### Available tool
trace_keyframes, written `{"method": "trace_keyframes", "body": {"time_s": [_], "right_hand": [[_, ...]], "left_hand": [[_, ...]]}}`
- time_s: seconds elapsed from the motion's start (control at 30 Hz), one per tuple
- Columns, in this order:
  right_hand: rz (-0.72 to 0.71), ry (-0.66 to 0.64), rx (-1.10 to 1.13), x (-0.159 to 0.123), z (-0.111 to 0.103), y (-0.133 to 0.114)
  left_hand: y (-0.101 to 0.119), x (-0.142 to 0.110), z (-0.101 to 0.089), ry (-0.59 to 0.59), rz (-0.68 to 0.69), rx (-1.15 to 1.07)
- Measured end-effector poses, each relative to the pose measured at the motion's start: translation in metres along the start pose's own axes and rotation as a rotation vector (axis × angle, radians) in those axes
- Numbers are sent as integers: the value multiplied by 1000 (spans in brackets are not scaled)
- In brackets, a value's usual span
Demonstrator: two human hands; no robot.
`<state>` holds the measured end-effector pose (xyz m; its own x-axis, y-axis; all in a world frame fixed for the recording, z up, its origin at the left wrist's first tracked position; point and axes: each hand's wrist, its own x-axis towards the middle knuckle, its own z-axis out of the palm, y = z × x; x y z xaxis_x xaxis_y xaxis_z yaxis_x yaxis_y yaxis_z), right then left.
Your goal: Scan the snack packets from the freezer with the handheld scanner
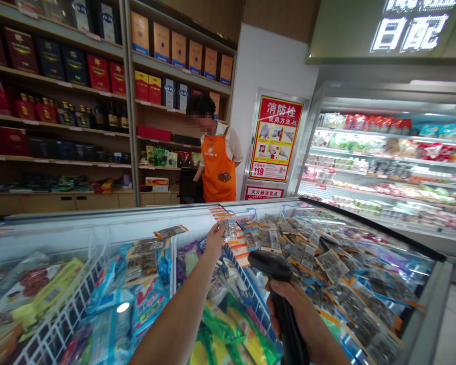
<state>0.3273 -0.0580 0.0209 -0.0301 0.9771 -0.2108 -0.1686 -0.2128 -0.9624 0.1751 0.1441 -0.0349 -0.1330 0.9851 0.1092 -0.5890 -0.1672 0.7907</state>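
My left hand (215, 239) reaches out over the glass lid of a chest freezer (99, 223) and pinches a small clear-fronted label card (230, 229) lying on the glass. My right hand (294, 306) is wrapped round the grip of a black handheld barcode scanner (270, 266), whose head points toward the card. Many similar price cards (327, 258) cover the glass to the right, several with orange borders. Colourful frozen food packs (144, 299) lie in white wire baskets below the lid.
A person in an orange apron (217, 167) stands behind the freezer by wooden shelves of boxed goods (61, 66). A red fire-hydrant poster (275, 139) hangs on the wall. An open refrigerated display (395, 167) runs along the right.
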Motion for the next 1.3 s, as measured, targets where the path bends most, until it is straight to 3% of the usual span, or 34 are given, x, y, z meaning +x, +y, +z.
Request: {"method": "trace_keyframes", "body": {"time_s": [0.53, 0.93, 1.3], "right_hand": [[-53, 42, -4, 1, 14, 5], [-36, -22, 36, -5, 6, 6], [-20, 53, -16, -9, 3, -2]], "left_hand": [[-4, 5, -1, 2, -35, -85], [0, 0, 2, -12, -62, -93], [0, 1, 2, 15, -66, -116]]}}
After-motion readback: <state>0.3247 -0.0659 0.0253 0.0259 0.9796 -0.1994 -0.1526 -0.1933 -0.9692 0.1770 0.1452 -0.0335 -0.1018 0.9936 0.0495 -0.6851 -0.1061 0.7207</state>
